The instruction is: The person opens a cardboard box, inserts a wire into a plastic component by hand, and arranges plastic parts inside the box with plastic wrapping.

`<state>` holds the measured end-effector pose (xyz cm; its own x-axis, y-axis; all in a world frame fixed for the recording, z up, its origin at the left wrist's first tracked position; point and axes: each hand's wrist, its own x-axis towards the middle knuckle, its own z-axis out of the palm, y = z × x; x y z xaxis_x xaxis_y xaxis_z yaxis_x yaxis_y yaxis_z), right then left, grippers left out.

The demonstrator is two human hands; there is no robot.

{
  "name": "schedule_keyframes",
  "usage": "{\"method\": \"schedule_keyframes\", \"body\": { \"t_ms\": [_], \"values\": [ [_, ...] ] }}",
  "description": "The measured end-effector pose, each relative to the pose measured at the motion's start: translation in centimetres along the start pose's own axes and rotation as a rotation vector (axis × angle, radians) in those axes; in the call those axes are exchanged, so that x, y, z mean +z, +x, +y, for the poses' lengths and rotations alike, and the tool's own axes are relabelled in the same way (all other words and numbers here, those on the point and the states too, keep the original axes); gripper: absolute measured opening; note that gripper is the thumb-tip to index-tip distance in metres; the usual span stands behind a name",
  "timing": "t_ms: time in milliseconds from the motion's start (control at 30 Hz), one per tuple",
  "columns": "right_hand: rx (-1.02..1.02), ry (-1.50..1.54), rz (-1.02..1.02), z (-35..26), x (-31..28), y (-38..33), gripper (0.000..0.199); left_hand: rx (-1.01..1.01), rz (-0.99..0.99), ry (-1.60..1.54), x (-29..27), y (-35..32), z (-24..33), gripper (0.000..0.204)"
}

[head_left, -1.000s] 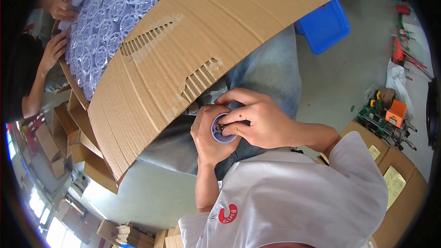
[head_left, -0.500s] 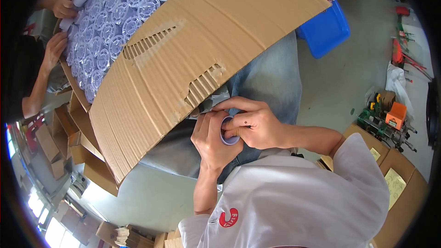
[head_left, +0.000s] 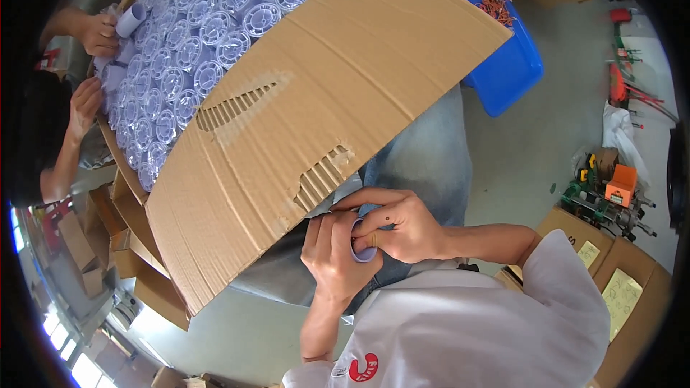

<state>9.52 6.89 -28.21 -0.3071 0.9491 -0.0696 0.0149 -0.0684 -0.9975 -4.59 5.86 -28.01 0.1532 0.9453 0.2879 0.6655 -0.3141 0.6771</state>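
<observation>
Ring, lilac, near centre over lap, pinched between left hand and right hand, both closed on it; cardboard just beyond; risk: slip from fingertip grip, ring drops to floor.

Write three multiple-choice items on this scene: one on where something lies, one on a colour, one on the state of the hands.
1. Where do the clear round spools lie?
A. In the blue bin
B. On the far part of the cardboard sheet
C. On the floor by the tools

2. What colour is the bin behind the cardboard?
A. Blue
B. Green
C. Yellow

3. How is the small pale ring held?
A. Lying loose on the cardboard
B. In the left hand alone
C. Between the left hand and right hand

Answers:
1 B, the spools cover the sheet's upper-left end.
2 A, its rim and wall show blue.
3 C, fingers of both hands close around the ring over the lap.
</observation>
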Motion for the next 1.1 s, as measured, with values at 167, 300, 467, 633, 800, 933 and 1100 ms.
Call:
{"method": "schedule_keyframes", "body": {
  "t_ms": [167,300,467,633,800,933,1100],
  "values": [
    [-0.079,-0.093,0.043,0.4,0.3,-0.3,0.017,0.009,-0.042,0.007,0.1,0.1,-0.3,0.029],
    [-0.025,-0.057,0.013,0.7,0.3,0.1,0.016,0.005,-0.031,-0.059,0.2,0.4,-1.2,0.031],
    [-0.052,-0.302,-0.016,-1.2,0.5,0.8,0.015,-0.12,-0.029,-0.274,0.0,-0.2,-2.0,0.033],
    [-0.241,-0.37,0.031,-2.5,-0.5,0.4,0.024,-0.152,-0.063,-0.424,-0.3,-0.1,-2.2,0.04],
    [-0.107,-0.268,0.016,-2.9,-1.6,0.7,0.036,-0.173,-0.066,-0.481,-0.9,0.0,-2.3,0.039],
    [0.209,0.036,-0.125,-3.4,-2.0,1.4,0.056,-0.134,-0.08,-0.531,-0.9,0.3,-1.9,0.038],
    [0.425,0.021,-0.342,-4.8,-1.5,2.9,0.067,-0.051,-0.079,-0.489,-1.3,0.9,-0.8,0.035]
  ]
}}
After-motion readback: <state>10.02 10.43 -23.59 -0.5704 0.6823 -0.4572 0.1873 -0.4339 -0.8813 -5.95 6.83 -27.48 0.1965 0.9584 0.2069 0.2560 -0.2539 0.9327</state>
